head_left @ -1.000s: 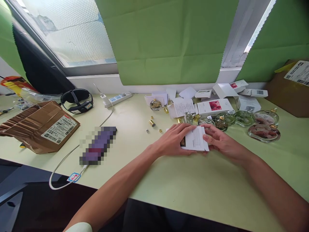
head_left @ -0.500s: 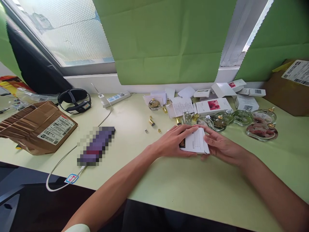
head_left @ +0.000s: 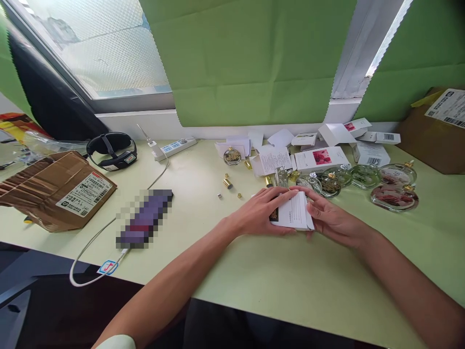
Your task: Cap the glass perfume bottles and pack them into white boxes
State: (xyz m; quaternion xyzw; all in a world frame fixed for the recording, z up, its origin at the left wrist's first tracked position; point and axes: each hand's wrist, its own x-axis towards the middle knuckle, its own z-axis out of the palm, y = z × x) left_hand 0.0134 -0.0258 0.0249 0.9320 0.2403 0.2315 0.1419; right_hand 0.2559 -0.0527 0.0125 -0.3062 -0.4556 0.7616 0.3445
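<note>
Hands meet over a small white box (head_left: 293, 211) lying on the table (head_left: 290, 286), nearest of all to the camera. Left hand (head_left: 259, 212) lies flat on the box's left end, fingers stretched over its top edge, pressing rather than clasping; right hand (head_left: 329, 216) curls against the right end, thumb and fingers pinching that side. So the box is held between both hands, low on the table, printed face up. Judging by this grip, the step in hand is closing or squaring up the carton, and the next move would call for a steady left hand while the right works the end flap; whether the flap is tucked in cannot be told from here. Just beyond the fingertips stand small glass bottles (head_left: 329, 184) in a row, running off to the right towards two flat round ones (head_left: 394, 196). Left of the left hand, a little farther out, gold caps (head_left: 228, 183) lie scattered. Behind the bottles lie a box with a pink flower (head_left: 321, 159) and a leaflet (head_left: 272, 160), then more white cartons (head_left: 370, 154) near the wall. Far to the left sit a blurred purple object (head_left: 145, 219) on a white cable, a crushed brown parcel (head_left: 58, 189) and a power strip (head_left: 176, 147).
</note>
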